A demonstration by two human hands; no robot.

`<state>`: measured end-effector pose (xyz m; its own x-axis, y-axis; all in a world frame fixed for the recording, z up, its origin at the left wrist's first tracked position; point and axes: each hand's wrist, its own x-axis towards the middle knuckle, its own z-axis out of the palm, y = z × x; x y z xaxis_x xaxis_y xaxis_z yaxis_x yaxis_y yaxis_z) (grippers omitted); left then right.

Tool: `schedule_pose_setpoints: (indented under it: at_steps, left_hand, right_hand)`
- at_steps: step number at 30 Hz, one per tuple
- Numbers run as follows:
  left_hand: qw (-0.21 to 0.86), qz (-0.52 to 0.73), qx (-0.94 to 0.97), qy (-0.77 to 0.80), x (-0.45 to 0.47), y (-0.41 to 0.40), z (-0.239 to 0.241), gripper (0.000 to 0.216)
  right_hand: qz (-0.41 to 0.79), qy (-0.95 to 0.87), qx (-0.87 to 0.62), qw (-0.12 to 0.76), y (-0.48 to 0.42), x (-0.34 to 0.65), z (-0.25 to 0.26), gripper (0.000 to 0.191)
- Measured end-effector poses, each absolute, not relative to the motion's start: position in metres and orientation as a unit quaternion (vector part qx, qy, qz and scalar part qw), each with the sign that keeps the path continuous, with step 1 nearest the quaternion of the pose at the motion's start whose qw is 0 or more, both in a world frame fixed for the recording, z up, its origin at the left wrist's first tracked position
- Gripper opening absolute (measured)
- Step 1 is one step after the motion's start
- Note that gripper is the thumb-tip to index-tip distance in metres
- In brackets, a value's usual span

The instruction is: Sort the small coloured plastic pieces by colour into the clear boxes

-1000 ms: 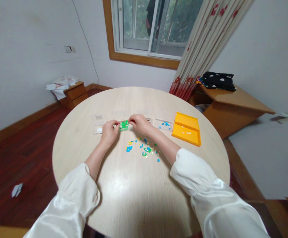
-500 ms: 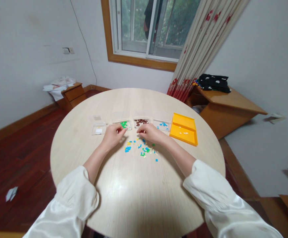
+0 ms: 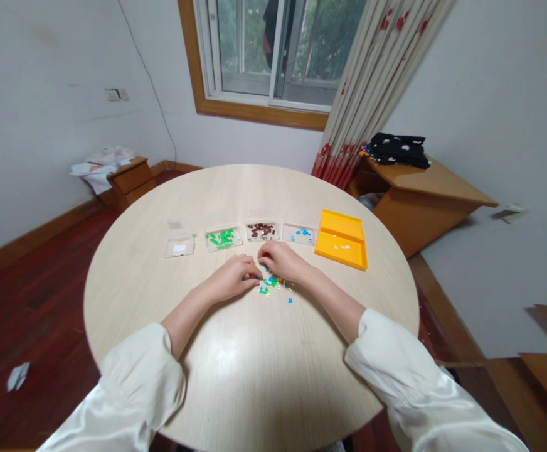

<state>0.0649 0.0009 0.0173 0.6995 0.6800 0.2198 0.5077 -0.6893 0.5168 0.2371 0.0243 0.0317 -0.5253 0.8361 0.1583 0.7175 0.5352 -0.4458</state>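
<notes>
A loose pile of tiny blue, green and yellow building-block pieces (image 3: 272,282) lies on the round table. At its left edge is my left hand (image 3: 233,276), fingers curled together low over the pieces and covering some of them. My right hand (image 3: 280,258) is closed at the far side of the pile, thumb and fingertips pinched, with a bit of blue by the tips. What either hand holds, if anything, is too small to make out. A lone blue piece (image 3: 290,301) rests nearer to me.
Behind my hands stand clear boxes with green pieces (image 3: 223,238), brown pieces (image 3: 261,231) and blue pieces (image 3: 303,233). A small clear box (image 3: 180,247) is at the left. On the right lies an open yellow case (image 3: 342,251) with several white pieces.
My left hand has moved from beside the green box right and toward me, onto the pile. My right hand has come slightly nearer to the pile. The view has shifted a little.
</notes>
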Motion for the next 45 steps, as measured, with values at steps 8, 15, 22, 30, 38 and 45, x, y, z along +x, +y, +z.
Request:
schedule_pose_setpoints:
  at_steps: [8,15,22,30,38,45]
  left_hand:
    - [0.184,0.195,0.907,0.324,0.075,-0.002,0.013,0.015]
    - [0.215,0.269,0.869,0.354,0.068,-0.001,0.023,0.013]
    - [0.295,0.35,0.767,0.449,0.054,0.011,0.029,0.013]
    - [0.151,0.437,0.67,0.581,0.024,0.035,0.023,0.014]
    - [0.088,0.405,0.661,0.626,0.011,0.044,0.011,0.021]
    - [0.096,0.428,0.688,0.578,0.011,0.045,0.005,0.019]
  right_hand:
    - [0.218,-0.83,-0.469,0.209,-0.016,0.263,0.046,0.015]
    - [0.211,-0.878,-0.397,0.163,-0.037,0.26,0.041,0.019]
    - [0.175,-0.902,-0.381,0.103,-0.035,0.252,0.033,0.021]
    - [0.149,-0.904,-0.375,0.141,-0.024,0.249,0.048,0.018]
    - [0.104,-0.887,-0.387,0.23,0.054,0.194,0.064,0.015]
    - [0.115,-0.865,-0.428,0.234,0.075,0.181,0.052,0.02]
